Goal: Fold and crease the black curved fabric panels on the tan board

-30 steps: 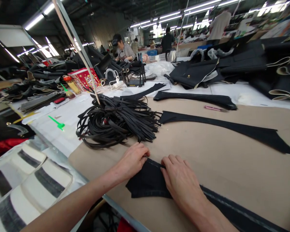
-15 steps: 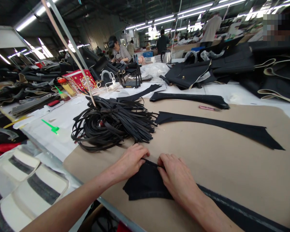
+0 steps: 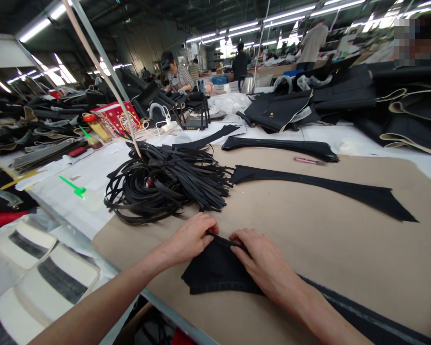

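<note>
Even light is thrown down from ceiling tubes [image 3: 294, 9], blown out to white glare. Only soft shadows are cast on the brown board [image 3: 326, 239]. Lines are bent at the edges; the far background is blurred.

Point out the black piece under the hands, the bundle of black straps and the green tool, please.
black piece [image 3: 215, 272], head view, on its bare flat middle
bundle of black straps [image 3: 165, 184], head view, on the middle of the heap
green tool [image 3: 70, 184], head view, on its thin shaft
</note>
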The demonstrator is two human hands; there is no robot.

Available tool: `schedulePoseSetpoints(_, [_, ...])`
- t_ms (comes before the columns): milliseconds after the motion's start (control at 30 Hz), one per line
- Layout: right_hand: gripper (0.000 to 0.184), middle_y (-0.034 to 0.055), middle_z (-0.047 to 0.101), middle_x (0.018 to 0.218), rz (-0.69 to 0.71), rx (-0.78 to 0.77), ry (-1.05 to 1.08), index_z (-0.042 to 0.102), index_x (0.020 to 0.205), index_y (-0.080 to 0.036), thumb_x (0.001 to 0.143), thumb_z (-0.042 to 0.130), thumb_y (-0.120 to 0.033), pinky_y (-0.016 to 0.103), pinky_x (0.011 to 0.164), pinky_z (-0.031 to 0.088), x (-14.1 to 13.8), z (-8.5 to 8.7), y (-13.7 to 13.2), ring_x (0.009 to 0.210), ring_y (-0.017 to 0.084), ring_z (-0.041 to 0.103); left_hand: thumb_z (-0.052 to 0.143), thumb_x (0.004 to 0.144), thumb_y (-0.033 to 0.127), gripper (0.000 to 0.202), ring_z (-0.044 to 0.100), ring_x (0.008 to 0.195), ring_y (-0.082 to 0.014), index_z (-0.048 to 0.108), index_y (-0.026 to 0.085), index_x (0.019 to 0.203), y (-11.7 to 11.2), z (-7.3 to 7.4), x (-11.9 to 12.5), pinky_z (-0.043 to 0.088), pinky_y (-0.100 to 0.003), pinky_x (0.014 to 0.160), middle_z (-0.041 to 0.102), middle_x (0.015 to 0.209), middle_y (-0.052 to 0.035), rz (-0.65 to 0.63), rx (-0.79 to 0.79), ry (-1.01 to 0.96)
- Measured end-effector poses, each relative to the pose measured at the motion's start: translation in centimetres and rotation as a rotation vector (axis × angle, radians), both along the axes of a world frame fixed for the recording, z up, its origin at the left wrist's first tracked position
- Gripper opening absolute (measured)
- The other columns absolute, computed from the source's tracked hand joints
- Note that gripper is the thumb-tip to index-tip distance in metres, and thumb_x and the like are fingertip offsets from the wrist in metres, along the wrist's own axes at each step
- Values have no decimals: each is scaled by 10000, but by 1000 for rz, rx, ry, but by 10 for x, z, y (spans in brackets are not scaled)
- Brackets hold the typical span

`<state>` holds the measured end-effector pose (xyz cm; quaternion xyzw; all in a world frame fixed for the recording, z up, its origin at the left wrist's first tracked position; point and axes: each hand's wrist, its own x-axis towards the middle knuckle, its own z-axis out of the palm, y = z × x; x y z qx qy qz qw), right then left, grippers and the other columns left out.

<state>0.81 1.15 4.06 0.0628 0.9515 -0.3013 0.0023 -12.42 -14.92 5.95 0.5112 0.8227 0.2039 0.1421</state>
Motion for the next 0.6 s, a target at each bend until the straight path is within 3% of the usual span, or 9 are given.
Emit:
schedulePoseSetpoints(167, [127,26,632,944,-18,32,-3,646,956,-177,885,602,-82,297,830,391,-4,3,-6,933,199,554,537,799,35,191,545,893,-167,635,186,861,0,-2,-1,432,-263,800,607,883,-6,-22,-7,41])
schedulePoseSetpoints(333, [120,43,612,908,11,112,-8,642,905,-165,925,552,-88,308,819,388,-6,1,-8,907,208,546,540,843,47,171,536,869,-171,649,179,841,0,-6,-1,425,-278,792,599,858,-15,-70,0,162])
schedulePoseSetpoints(600, [138,39,559,860,131,343,229,608,848,-168,871,592,-32,346,746,336,4,-14,-10,829,226,477,442,944,123,194,512,891,-207,629,153,902,-11,-17,3,403,-349,784,613,892,-49,-239,73,438])
